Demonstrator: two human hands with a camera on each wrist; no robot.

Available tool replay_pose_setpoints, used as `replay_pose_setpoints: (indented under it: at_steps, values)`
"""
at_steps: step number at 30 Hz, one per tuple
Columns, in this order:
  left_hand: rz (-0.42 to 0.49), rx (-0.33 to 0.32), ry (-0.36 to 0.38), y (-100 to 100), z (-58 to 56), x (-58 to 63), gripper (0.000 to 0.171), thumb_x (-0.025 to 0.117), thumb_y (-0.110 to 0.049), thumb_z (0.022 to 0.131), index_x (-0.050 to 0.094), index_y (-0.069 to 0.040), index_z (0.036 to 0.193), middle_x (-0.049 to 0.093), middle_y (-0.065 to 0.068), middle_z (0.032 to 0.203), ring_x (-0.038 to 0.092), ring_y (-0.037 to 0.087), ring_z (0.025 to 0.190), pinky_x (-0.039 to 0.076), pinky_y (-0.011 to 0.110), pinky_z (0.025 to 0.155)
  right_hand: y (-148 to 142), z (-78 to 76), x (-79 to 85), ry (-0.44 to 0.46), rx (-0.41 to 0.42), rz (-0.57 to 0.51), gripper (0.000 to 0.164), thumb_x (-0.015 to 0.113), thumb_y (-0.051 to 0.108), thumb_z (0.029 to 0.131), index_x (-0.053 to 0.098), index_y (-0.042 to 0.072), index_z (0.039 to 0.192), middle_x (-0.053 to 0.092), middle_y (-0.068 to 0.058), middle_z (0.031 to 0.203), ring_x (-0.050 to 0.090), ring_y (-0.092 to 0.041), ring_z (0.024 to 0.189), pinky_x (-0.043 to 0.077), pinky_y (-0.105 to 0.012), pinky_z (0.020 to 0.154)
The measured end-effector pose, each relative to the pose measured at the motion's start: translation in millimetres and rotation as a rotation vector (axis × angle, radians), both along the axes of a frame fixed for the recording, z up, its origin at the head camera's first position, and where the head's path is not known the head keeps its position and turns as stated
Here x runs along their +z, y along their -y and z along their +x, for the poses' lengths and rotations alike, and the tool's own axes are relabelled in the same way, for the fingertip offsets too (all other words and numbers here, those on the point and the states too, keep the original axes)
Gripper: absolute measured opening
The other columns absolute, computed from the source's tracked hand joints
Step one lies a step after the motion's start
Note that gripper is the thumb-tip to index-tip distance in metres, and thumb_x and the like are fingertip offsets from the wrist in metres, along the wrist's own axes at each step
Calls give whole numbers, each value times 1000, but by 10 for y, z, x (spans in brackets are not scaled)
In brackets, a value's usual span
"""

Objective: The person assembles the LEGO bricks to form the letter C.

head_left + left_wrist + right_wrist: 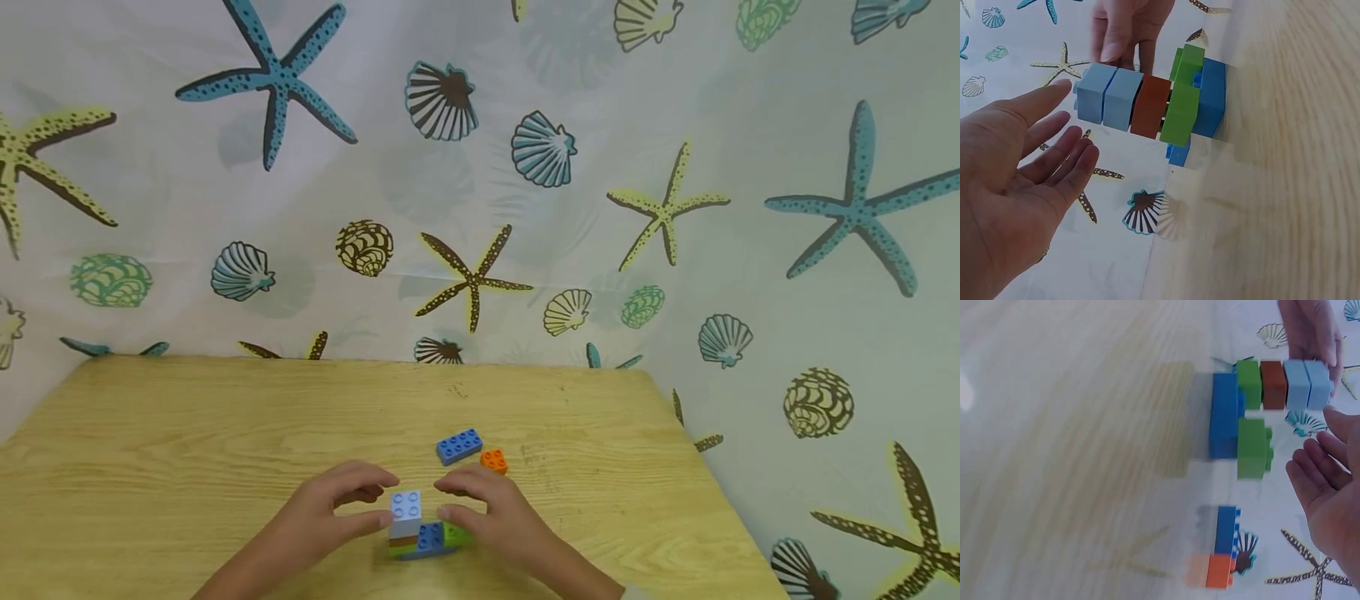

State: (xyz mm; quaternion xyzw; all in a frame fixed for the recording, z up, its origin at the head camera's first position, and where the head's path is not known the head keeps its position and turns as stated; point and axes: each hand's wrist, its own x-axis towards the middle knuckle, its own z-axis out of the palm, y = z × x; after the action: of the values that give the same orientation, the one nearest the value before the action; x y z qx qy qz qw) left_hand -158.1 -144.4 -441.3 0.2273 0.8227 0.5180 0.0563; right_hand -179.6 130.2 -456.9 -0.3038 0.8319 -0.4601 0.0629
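A stack of toy building bricks stands on the table between the two hands. Its base is a long blue brick (pixel 1224 415). On one end rise a green brick (pixel 1180 114), a red-brown brick (pixel 1150 106) and two light blue bricks (pixel 1121 100), one atop the other. Another green brick (pixel 1252 448) sits on the base's other end. My left hand (pixel 330 508) is beside the column with fingers loosely bent and thumb tip close to the top light blue brick. To the right, my right hand (pixel 502 517) hovers over the lower green brick, its fingers relaxed and holding nothing.
Beyond the right hand lie a loose blue brick (pixel 459 447) and a small orange brick (pixel 493 461), both studs up. The wooden table (pixel 225 433) ends at a pale curtain (pixel 337 183) printed with starfish and shells, which also runs along the right side.
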Motion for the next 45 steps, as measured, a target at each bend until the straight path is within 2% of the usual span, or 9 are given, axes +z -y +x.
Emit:
replay_pose_setpoints:
  at_steps: [5,8,13,17,23,30,35,40,45]
  values:
    - [42,-16,-5,-35,25,-56,32,69,-35,96,67,-21,124,65,5,125,64,17,113,56,37,98,190,58,38,30,30,-159,30,66,27,99,68,17,127,65,-3,128,61,-15,120,53,-36,104]
    - [73,-36,-7,-58,23,-69,30,69,-32,97,68,-17,123,65,5,124,64,13,112,57,35,97,261,74,42,7,57,-203,29,66,25,99,69,15,126,66,-2,124,62,-13,117,55,-32,101]
    - [118,-61,-3,-79,7,-90,30,69,-27,97,69,-13,123,66,6,123,65,10,111,57,31,96,289,75,31,-9,58,-225,28,68,27,98,70,14,122,68,-1,120,63,-9,114,56,-28,98]
    - [127,-65,-2,-83,0,-103,28,69,-26,97,70,-14,122,68,6,122,64,9,112,57,31,97,296,83,31,35,43,-251,26,70,25,96,72,13,119,68,-2,118,64,-9,113,55,-28,98]
    - [138,-73,14,-100,5,-124,26,70,-27,96,71,-16,119,68,6,121,64,6,113,55,29,99,292,104,-2,40,36,-274,25,70,22,96,74,10,118,69,-6,114,65,-11,111,55,-28,99]
    - [165,-56,99,-71,34,-144,29,71,-27,95,70,-13,120,66,11,126,62,3,114,55,28,99,315,109,-41,68,54,-289,26,70,21,96,73,11,120,69,-6,118,65,-12,113,54,-26,99]
    - [171,-40,129,-80,39,-161,33,71,-29,95,68,-11,122,64,12,128,62,6,116,55,28,99,320,130,-42,71,39,-298,26,70,23,96,72,12,120,68,-3,117,64,-9,112,54,-25,99]
    - [181,-8,155,-107,29,-169,37,73,-29,94,67,-8,124,64,13,128,63,21,120,56,28,98,289,99,-29,110,14,-248,26,68,27,98,71,14,119,68,0,119,64,-10,113,54,-24,99]
    - [180,2,173,-118,17,-169,41,74,-27,93,65,-4,126,63,14,130,62,32,122,57,29,97,150,-97,-55,146,-58,-217,25,67,27,99,72,14,119,68,-3,123,63,-20,118,53,-20,98]
